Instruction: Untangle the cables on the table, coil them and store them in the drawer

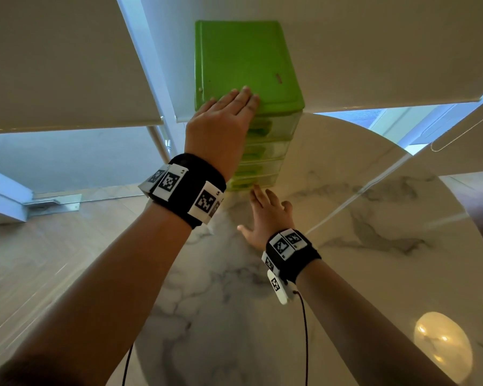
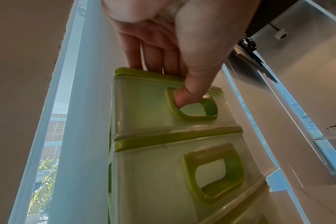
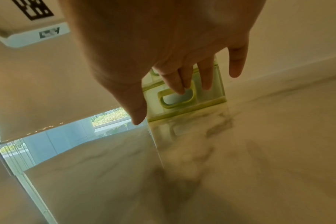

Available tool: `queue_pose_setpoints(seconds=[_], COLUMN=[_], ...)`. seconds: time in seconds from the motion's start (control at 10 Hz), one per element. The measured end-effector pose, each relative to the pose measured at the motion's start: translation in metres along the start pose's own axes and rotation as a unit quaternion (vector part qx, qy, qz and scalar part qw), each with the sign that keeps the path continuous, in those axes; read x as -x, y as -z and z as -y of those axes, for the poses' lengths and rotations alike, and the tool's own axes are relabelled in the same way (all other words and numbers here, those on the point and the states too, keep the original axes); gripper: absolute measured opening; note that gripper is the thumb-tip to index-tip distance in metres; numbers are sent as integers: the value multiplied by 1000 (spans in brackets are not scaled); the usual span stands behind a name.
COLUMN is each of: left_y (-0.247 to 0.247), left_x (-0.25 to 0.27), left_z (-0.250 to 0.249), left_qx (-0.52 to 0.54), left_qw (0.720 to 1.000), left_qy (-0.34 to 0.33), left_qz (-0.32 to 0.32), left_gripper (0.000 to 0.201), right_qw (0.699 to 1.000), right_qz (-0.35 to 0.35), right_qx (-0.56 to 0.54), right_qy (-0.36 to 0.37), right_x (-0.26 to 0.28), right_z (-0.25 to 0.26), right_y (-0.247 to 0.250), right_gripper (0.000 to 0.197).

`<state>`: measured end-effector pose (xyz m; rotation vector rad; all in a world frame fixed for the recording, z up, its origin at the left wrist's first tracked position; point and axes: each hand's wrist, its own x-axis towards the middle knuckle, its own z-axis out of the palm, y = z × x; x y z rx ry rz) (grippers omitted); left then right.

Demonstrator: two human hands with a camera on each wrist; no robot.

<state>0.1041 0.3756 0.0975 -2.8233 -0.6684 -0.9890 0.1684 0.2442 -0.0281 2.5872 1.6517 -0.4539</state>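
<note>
A round marble table fills the near and right part of the head view, with a wood floor to its left and pale blinds over windows at the far side. A thin white cord runs across the table on the right.

At the table's far edge stands a green drawer unit, a stack of translucent drawers under a solid green top. All the drawers seen look pushed in. No cables show in any view; whether any lie inside the drawers cannot be told.

The left hand lies on the top's near left corner, fingers straight and flat on the lid. From the left wrist view, its thumb hooks down into the handle hole of the top drawer, so the hand clasps the unit's top front edge between fingers and thumb. The next drawer sits just beneath.

The right hand reaches low over the table toward the bottom drawer, fingers spread and straight, gripping nothing. In the right wrist view two fingertips sit at that drawer's handle; whether they touch it is unclear, as the picture is blurred.

Both wrists carry black bands with white marker tags.
</note>
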Motion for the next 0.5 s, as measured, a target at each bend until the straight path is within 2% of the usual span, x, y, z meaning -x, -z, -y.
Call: queue_pose_setpoints(seconds=[0.2,0.3,0.4,0.5], left_y=[7,9,8,15], left_x=[2,5,6,9], left_z=[-2,-5,-3,-7], left_qx=[16,18,-6,-5], left_qw=[1000,1000,1000,1000], left_qy=[-3,-1,-11,1], left_qz=[-2,13,17,-12], left_gripper=[46,47,46,48], right_qw=[999,999,997,993], right_qz=[-9,11,25,-3], right_qx=[-36,-43,-65,-109], right_qy=[10,18,27,43], right_x=[26,45,59,77], right_z=[-3,0,0,-3], right_y=[12,12,9,5], right_gripper=[81,76,68,55])
